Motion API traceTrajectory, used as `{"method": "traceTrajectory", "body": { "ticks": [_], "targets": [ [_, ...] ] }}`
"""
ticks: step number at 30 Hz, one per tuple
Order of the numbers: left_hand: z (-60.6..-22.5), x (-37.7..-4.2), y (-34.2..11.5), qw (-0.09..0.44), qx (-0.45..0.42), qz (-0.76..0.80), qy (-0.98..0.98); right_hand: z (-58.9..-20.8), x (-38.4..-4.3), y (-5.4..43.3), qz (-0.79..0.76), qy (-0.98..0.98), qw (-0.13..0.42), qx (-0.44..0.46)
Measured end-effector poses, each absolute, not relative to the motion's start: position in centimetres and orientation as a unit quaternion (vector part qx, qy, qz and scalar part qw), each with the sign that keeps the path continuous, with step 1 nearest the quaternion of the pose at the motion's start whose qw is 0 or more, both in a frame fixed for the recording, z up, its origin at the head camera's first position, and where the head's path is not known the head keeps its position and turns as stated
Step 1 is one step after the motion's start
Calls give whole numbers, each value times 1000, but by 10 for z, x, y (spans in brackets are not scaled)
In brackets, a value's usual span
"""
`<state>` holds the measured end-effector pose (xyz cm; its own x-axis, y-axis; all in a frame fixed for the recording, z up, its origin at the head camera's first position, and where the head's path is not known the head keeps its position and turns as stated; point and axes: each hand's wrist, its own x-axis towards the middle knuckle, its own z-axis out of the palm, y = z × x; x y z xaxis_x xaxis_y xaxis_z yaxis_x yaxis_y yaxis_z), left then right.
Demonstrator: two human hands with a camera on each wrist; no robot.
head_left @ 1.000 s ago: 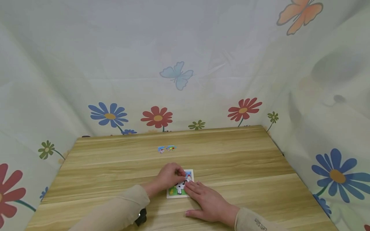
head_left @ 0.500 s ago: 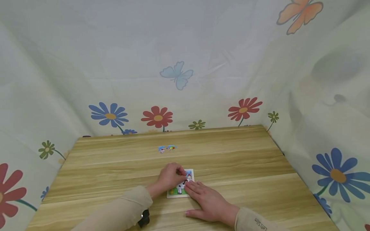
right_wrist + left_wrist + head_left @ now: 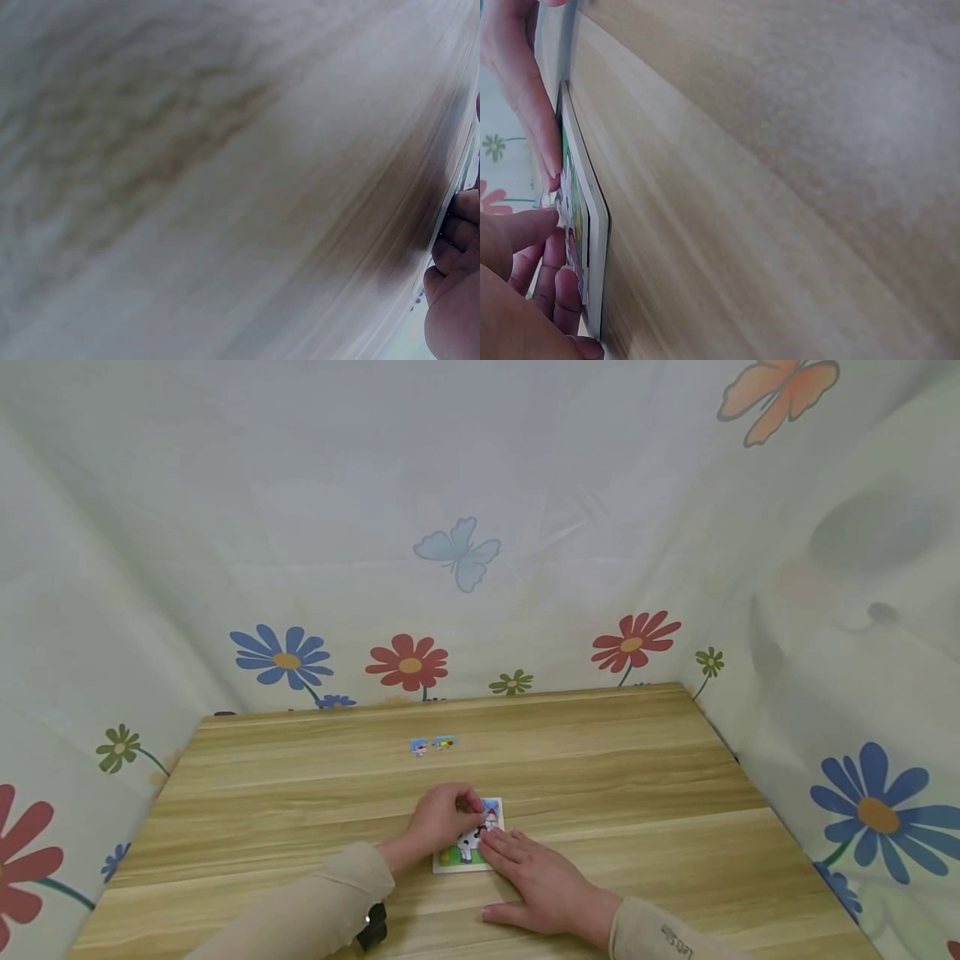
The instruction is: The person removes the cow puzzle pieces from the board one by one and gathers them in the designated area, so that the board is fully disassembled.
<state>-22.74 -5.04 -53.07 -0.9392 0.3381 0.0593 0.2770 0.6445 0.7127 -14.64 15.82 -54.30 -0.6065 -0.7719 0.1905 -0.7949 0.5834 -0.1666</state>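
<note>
One table (image 3: pixel 600 760): two hands (image 3: pixel 442 822) (image 3: pixel 542 885), one puzzle (image 3: pixel 467 855), two loose pieces (image 3: pixel 418 747) (image 3: pixel 445 743).

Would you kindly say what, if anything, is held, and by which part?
I cannot tell whether the left hand pinches something at the cow puzzle; the right hand rests partly on it, gripping nothing.

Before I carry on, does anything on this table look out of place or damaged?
I see nothing spilled or damaged, though your left hand and right hand cover part of the cow puzzle. Only the two loose pieces stand out, lying apart from it, farther up the table.
</note>
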Motion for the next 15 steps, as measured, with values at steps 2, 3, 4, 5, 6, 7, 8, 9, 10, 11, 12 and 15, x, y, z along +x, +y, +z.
{"method": "traceTrajectory", "body": {
  "ticks": [2,3,4,5,6,7,8,9,10,11,12,15],
  "targets": [
    [-531,-228,-51,49,165,392,904,-543,-147,158,120,-889,46,440],
    [-531,-228,-51,53,163,396,902,-543,-147,158,119,-888,47,441],
    [-530,-228,-50,56,162,401,900,-543,-147,159,120,-888,47,441],
    [-530,-229,-50,59,160,404,899,-544,-147,159,121,-888,48,441],
    [-530,-229,-50,61,159,407,897,-544,-147,159,121,-888,50,441],
    [-529,-229,-50,63,157,409,896,-544,-147,159,122,-887,51,442],
    [-529,-229,-50,64,157,412,895,-544,-147,159,122,-887,53,442],
    [-529,-229,-50,65,156,413,895,-544,-147,159,121,-887,54,442],
    [-528,-229,-50,66,156,415,894,-544,-147,159,121,-887,54,442],
    [-528,-229,-50,67,154,415,894,-544,-147,159,121,-887,55,442],
    [-529,-229,-50,68,154,415,894,-544,-147,159,121,-887,55,442],
    [-530,-230,-51,66,158,415,894,-545,-147,160,120,-887,56,443]
  ]
}}
